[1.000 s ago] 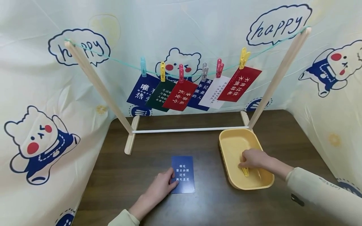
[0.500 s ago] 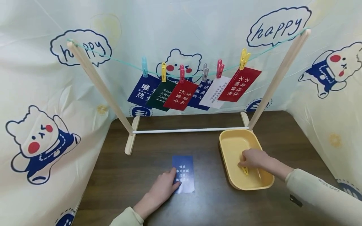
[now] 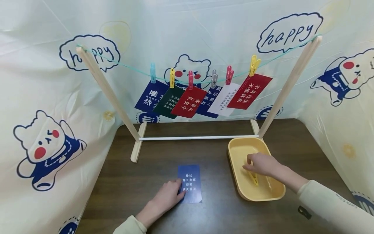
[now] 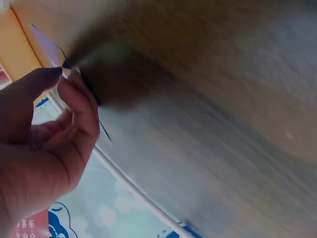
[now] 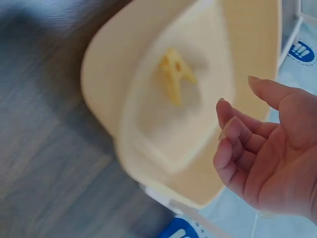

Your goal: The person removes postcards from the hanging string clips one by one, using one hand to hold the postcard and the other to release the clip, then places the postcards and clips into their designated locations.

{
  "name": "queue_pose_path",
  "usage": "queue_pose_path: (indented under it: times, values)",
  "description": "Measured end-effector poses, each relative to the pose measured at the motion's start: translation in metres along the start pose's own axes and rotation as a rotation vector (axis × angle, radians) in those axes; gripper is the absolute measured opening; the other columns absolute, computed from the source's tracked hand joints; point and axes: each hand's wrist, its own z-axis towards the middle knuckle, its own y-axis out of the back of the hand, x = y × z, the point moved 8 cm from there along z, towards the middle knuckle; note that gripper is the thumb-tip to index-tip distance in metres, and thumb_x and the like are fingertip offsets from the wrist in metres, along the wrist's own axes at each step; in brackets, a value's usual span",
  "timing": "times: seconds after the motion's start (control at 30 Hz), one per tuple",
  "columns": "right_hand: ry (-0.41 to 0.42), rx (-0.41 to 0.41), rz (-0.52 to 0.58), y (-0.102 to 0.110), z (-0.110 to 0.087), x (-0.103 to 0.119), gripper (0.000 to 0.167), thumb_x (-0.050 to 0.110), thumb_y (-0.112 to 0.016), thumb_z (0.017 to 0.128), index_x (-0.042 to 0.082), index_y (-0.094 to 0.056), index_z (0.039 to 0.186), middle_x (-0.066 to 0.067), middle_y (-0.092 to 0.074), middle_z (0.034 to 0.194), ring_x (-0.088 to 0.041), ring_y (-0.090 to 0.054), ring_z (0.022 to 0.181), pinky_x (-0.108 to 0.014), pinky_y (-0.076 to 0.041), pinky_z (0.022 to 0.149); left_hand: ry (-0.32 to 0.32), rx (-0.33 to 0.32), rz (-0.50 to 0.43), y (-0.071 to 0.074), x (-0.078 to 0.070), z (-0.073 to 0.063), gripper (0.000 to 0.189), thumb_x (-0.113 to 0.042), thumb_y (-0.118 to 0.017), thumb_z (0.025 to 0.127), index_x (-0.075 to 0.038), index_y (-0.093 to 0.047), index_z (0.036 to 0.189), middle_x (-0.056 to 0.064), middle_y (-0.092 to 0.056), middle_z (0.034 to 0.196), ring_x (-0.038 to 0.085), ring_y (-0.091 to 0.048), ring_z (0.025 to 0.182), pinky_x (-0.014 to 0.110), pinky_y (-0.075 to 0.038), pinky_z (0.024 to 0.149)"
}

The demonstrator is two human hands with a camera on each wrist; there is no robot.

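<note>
My left hand (image 3: 166, 195) pinches the left edge of a blue card (image 3: 191, 191) with white writing, low over or on the table; the left wrist view has thumb and fingertips meeting at the card (image 4: 47, 44), seen nearly edge-on. A yellow clothespin (image 5: 174, 74) lies on the floor of a yellow plastic tray (image 3: 242, 151). Over that tray, my right hand (image 3: 261, 163) holds nothing; thumb and loosely bent fingers stand apart in the right wrist view, away from the clothespin. In the head view this hand partly covers the clothespin (image 3: 255, 178).
Behind stands a wooden frame (image 3: 109, 94) with a white crossbar (image 3: 193, 137) and a green string (image 3: 131, 67). Several cards, including a red card (image 3: 189, 103), hang from it by coloured clothespins. A small dark object (image 3: 304, 212) lies near the right sleeve.
My right fingers have come off the yellow clothespin and spread, leaving it in the tray. The left hand stays at the card. The head view has shifted slightly.
</note>
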Motion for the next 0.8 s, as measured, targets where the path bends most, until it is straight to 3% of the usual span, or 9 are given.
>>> queue_pose_path:
  times: [0.2, 0.4, 0.57, 0.8]
  values:
    - [0.051, -0.012, -0.044, 0.022, 0.005, 0.020, 0.026, 0.035, -0.073, 0.096, 0.009, -0.068, 0.096, 0.005, -0.052, 0.063, -0.010, -0.047, 0.056, -0.026, -0.038, 0.052, 0.043, 0.060, -0.141, 0.004, 0.007, -0.002, 0.030, -0.015, -0.074, 0.095, -0.015, -0.050, 0.078, -0.007, -0.044, 0.064, 0.007, -0.042, 0.054, 0.026, -0.037, 0.048]
    - [0.067, -0.037, -0.045, 0.062, 0.005, 0.049, 0.035, 0.041, -0.074, 0.095, 0.010, -0.070, 0.110, 0.004, -0.066, 0.080, -0.011, -0.056, 0.065, -0.026, -0.049, 0.057, 0.049, 0.046, -0.145, 0.017, 0.014, 0.001, 0.024, -0.015, -0.072, 0.097, -0.016, -0.054, 0.081, -0.009, -0.046, 0.066, 0.003, -0.042, 0.055, 0.023, -0.039, 0.048]
    - [0.123, -0.102, -0.082, 0.107, 0.003, 0.085, 0.036, 0.041, -0.072, 0.097, 0.010, -0.072, 0.114, -0.001, -0.073, 0.090, -0.013, -0.064, 0.073, -0.029, -0.054, 0.061, 0.117, -0.028, -0.139, 0.043, 0.027, 0.011, 0.015, -0.015, -0.071, 0.098, -0.015, -0.060, 0.088, -0.009, -0.050, 0.069, 0.004, -0.046, 0.056, 0.023, -0.042, 0.049]
    - [0.202, -0.225, -0.149, 0.171, 0.004, 0.143, 0.033, 0.040, -0.073, 0.097, 0.012, -0.071, 0.114, -0.003, -0.075, 0.095, -0.019, -0.072, 0.083, -0.040, -0.062, 0.072, 0.181, -0.078, -0.157, 0.088, 0.046, 0.028, 0.006, -0.013, -0.071, 0.098, -0.010, -0.066, 0.097, -0.004, -0.059, 0.078, 0.008, -0.053, 0.065, 0.024, -0.049, 0.056]
